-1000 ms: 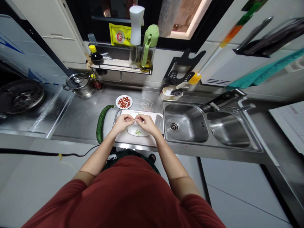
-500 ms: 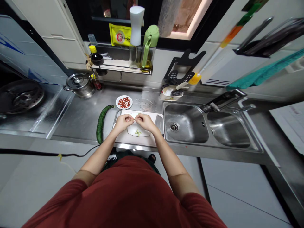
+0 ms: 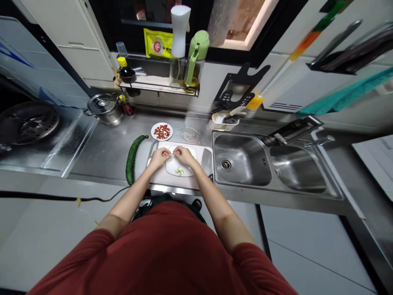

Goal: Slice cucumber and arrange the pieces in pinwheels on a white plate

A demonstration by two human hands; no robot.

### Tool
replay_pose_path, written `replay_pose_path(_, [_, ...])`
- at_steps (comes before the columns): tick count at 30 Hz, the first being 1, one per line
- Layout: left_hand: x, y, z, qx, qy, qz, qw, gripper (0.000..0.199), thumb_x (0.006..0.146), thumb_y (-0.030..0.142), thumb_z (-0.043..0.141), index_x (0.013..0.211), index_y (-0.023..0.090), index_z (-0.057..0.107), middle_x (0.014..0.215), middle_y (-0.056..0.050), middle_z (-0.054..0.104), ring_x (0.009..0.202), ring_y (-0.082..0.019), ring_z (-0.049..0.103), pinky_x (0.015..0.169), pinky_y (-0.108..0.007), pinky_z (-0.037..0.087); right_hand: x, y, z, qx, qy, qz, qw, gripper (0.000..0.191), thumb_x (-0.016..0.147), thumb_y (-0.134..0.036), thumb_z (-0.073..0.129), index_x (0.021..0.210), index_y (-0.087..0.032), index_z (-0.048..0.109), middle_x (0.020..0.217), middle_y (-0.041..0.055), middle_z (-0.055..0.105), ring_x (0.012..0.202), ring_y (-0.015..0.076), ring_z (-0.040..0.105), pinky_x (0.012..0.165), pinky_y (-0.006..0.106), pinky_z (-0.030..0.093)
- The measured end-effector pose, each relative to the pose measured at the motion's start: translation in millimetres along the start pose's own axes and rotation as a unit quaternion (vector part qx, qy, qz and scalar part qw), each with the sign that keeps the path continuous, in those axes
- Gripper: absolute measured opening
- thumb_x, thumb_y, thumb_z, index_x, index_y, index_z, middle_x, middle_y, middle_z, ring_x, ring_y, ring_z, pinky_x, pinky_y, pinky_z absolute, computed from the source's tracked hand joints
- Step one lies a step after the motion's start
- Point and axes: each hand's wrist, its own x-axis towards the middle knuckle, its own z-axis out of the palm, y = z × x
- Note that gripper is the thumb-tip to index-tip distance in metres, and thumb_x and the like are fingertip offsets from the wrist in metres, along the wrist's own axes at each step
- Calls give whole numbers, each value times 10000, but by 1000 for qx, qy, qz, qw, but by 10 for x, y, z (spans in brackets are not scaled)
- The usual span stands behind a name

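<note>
Gap between cucumber and left hand

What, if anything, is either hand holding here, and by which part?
It cannot be told: the left hand and right hand are pinched close together above the white plate, but anything in either grip is too small to make out.

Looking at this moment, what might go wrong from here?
The right forearm passes close to the knife on the board; a sideways move might brush it.

The hands hover over the plate, so a slip could disturb the green slices.

The cucumber reaches near the counter's front edge; a bump may tip it off.
</note>
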Motion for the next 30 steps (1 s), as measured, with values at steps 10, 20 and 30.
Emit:
replay_pose_path(10, [30,-69,65,153,-5,-33,988,160,697,239,618,837,193,681,751,-12,663,685,-131,587,630,-223,411,111,219,265,-45,-19,26,998,139,785,-156,518,836,-152,647,706,0,622,638,110,505,627,197,350])
replay_pose_path(20, [8,-62,145,250,-9,-36,967,172,737,196,560,852,218,686,834,-34,689,806,-173,605,709,-246,415,110,257,404,-106,-30,58,992,169,832,-157,485,892,-159,643,834,44,674,752,135,563,686,207,365])
replay_pose_path(30, [19,-39,182,278,-21,-14,960,207,742,158,531,880,202,679,878,-56,680,831,-186,601,738,-259,424,100,245,449,-150,-32,79,985,175,864,-161,461,916,-165,628,873,75,680,794,157,586,703,221,359])
